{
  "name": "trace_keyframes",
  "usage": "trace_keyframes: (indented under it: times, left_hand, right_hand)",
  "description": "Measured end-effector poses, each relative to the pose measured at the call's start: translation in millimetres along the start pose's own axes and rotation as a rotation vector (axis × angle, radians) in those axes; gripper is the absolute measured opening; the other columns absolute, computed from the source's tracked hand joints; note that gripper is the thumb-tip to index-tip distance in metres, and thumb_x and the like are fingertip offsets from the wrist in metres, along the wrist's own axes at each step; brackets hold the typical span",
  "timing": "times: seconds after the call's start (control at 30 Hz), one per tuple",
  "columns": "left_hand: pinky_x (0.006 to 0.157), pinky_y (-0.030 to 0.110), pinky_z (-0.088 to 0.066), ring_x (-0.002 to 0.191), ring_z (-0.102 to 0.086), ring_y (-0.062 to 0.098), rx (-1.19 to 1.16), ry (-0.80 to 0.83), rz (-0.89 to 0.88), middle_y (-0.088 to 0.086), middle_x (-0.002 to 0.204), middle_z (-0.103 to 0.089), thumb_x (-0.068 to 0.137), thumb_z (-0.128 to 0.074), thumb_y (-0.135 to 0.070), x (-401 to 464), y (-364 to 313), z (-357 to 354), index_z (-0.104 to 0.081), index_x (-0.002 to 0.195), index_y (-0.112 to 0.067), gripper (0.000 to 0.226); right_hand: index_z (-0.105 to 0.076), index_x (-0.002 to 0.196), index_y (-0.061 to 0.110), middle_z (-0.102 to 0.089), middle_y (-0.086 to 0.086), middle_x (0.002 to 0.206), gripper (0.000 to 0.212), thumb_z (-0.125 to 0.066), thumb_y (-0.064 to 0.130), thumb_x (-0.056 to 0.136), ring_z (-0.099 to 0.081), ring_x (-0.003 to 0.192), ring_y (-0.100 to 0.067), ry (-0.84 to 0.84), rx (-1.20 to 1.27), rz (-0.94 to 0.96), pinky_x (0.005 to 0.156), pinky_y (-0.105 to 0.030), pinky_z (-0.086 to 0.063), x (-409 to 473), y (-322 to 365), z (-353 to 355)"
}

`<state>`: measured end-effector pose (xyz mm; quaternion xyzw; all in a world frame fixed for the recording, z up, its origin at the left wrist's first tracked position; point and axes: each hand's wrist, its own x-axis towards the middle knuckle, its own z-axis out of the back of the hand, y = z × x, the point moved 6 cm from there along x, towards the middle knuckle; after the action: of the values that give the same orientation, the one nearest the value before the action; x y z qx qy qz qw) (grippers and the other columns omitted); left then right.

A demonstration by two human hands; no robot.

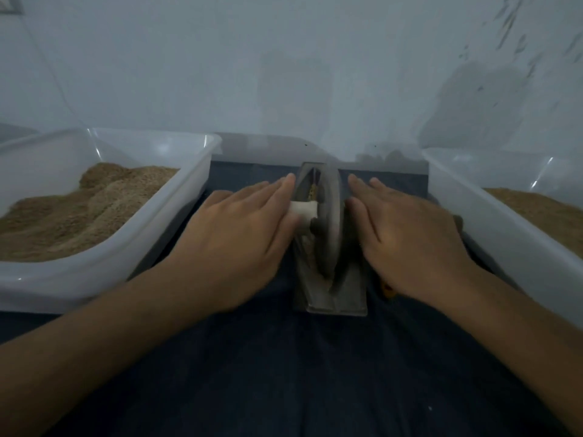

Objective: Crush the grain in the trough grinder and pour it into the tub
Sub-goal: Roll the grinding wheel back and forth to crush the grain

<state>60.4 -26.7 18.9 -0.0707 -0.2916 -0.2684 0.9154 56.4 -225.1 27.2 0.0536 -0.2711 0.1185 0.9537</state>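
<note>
While fingers lie straight, left hand point(239, 225) and right hand point(407, 234) press the wheel's handle point(303, 210).

A plain, dim work corner set up for grinding grain by hand.

A bare, scuffed pale wall point(284, 64) backs a dark cloth point(284, 373), where a metal trough grinder point(328, 247) sits between two translucent plastic tubs point(104, 266) of brown grain point(79, 209).

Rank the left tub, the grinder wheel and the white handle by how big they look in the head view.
1. Left tub, by far the largest.
2. Grinder wheel.
3. White handle, smallest, though the left hand partly covers it.
</note>
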Motion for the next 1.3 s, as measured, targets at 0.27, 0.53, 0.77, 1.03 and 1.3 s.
trace_keyframes:
  times: [0.27, 0.53, 0.77, 1.03, 1.3]
  left_hand:
    - [0.109, 0.049, -0.040, 0.140, -0.049, 0.024, -0.026, 0.144, 0.134, 0.003, 0.153, -0.053, 0.108, -0.017, -0.051, 54, 22, -39, -0.043, 0.152, -0.019, 0.060]
    - [0.092, 0.053, -0.044, 0.109, -0.061, 0.036, 0.090, 0.323, 0.238, 0.011, 0.122, -0.063, 0.106, -0.015, -0.048, 117, 46, -67, -0.047, 0.100, -0.025, 0.040]
    - [0.114, 0.043, -0.038, 0.145, -0.042, 0.015, -0.063, 0.221, 0.056, -0.004, 0.167, -0.032, 0.102, -0.005, -0.065, 9, 12, -10, -0.029, 0.161, -0.024, 0.076]
    - [0.113, 0.050, -0.036, 0.148, -0.037, 0.026, 0.029, 0.275, 0.098, 0.005, 0.168, -0.028, 0.105, -0.014, -0.062, 40, 22, -37, -0.032, 0.157, -0.023, 0.068]
    - [0.109, 0.052, -0.037, 0.133, -0.053, 0.036, -0.069, 0.373, 0.309, 0.013, 0.147, -0.057, 0.106, -0.007, -0.062, 116, 56, -70, -0.061, 0.131, -0.022, 0.072]
  right_hand:
    - [-0.065, 0.120, 0.016, -0.072, -0.006, 0.114, 0.047, -0.023, 0.035, 0.112, -0.065, 0.112, -0.034, 0.111, -0.050, -0.034, 0.089, -0.044, -0.051, 50, -13, -31]
    - [-0.048, 0.091, 0.018, -0.058, -0.005, 0.092, 0.027, -0.027, 0.023, 0.106, -0.051, 0.080, -0.027, 0.248, -0.133, -0.179, 0.067, -0.039, -0.040, 116, -33, -58]
    - [-0.057, 0.146, 0.014, -0.068, -0.006, 0.134, 0.050, -0.030, 0.037, 0.110, -0.062, 0.127, -0.026, -0.126, -0.066, 0.022, 0.101, -0.039, -0.050, 5, 3, -3]
    - [-0.049, 0.150, 0.021, -0.057, -0.003, 0.149, 0.055, -0.018, 0.042, 0.109, -0.049, 0.139, -0.025, 0.111, -0.019, -0.027, 0.112, -0.045, -0.039, 45, -6, -26]
    - [-0.054, 0.087, 0.022, -0.063, -0.006, 0.092, 0.037, -0.024, 0.034, 0.106, -0.054, 0.084, -0.028, 0.208, -0.130, -0.221, 0.074, -0.041, -0.043, 110, -26, -53]
